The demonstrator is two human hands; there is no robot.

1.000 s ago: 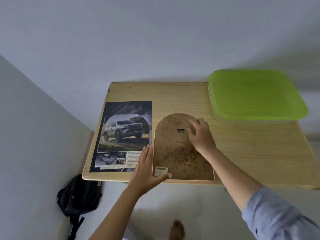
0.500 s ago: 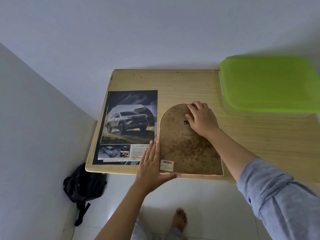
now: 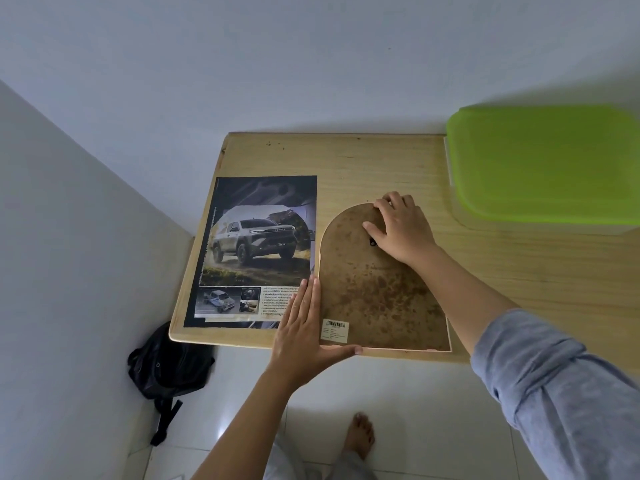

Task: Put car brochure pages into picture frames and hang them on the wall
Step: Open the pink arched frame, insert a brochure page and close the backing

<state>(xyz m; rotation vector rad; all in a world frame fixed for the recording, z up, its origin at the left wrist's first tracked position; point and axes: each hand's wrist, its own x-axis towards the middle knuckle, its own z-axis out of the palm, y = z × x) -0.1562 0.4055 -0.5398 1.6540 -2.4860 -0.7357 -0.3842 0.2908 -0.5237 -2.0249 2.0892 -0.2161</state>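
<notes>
Item: arched picture frame [image 3: 374, 296], face down, stained brown backing up, barcode label [image 3: 335, 330] at lower left corner. Location: frame centre, on wooden table [image 3: 381, 161]; straight bottom edge just inside the table's near edge.

Left hand [image 3: 301, 327]: flat, fingers straight along the frame's left edge, thumb along its bottom edge.

Right hand [image 3: 401, 230]: fingers curled over the arch's top rim, thumb on the backing beside a small dark hanger [image 3: 372, 242].

Car brochure page [image 3: 256, 244]: flat, centre left, just beside the frame.

Green-lidded container [image 3: 543, 164]: upper right, well apart; bare tabletop between.

Black backpack [image 3: 169, 365]: floor, lower left.
</notes>
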